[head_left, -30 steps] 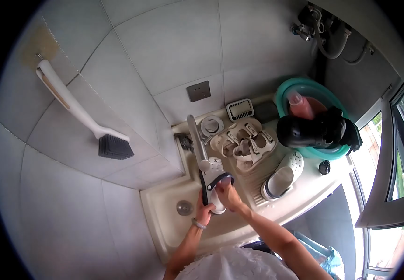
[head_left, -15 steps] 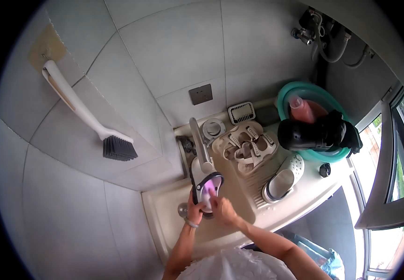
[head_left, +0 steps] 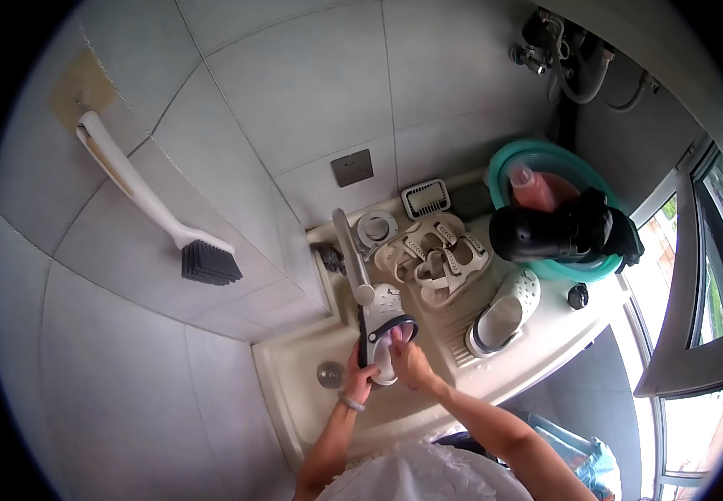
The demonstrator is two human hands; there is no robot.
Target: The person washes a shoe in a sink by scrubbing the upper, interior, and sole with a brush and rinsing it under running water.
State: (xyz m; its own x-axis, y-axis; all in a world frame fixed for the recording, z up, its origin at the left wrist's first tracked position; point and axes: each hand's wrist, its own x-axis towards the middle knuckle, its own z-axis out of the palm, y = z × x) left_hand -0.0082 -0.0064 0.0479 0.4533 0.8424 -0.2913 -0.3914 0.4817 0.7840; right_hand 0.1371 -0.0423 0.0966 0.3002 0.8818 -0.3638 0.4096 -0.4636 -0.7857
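Note:
A white clog [head_left: 386, 302] with a dark rim and strap is held over the sink, toe under the faucet [head_left: 351, 257]. My left hand [head_left: 360, 377] is closed around its heel side, thumb on the edge. My right hand [head_left: 412, 366] is closed, its fingers reaching into the clog's opening around a small pink-purple thing [head_left: 396, 333], mostly hidden, whose kind I cannot make out. On the ribbed drainboard, right of my right hand, lies the matching clog [head_left: 508, 312]. A pair of beige sandals [head_left: 442, 260] sits behind it.
A teal basin [head_left: 508, 159] at the back right holds a pinkish bottle [head_left: 531, 188] and a black object [head_left: 537, 235]. Near it lies a small black item [head_left: 578, 296]. A white soap dish [head_left: 425, 199] stands by the wall. A scrub brush [head_left: 144, 198] hangs at left.
The clog and both hands have moved right, uncovering more of the drain. The clog's toe now shows below the faucet. My right fingers reach further into the opening, and less pink-purple shows.

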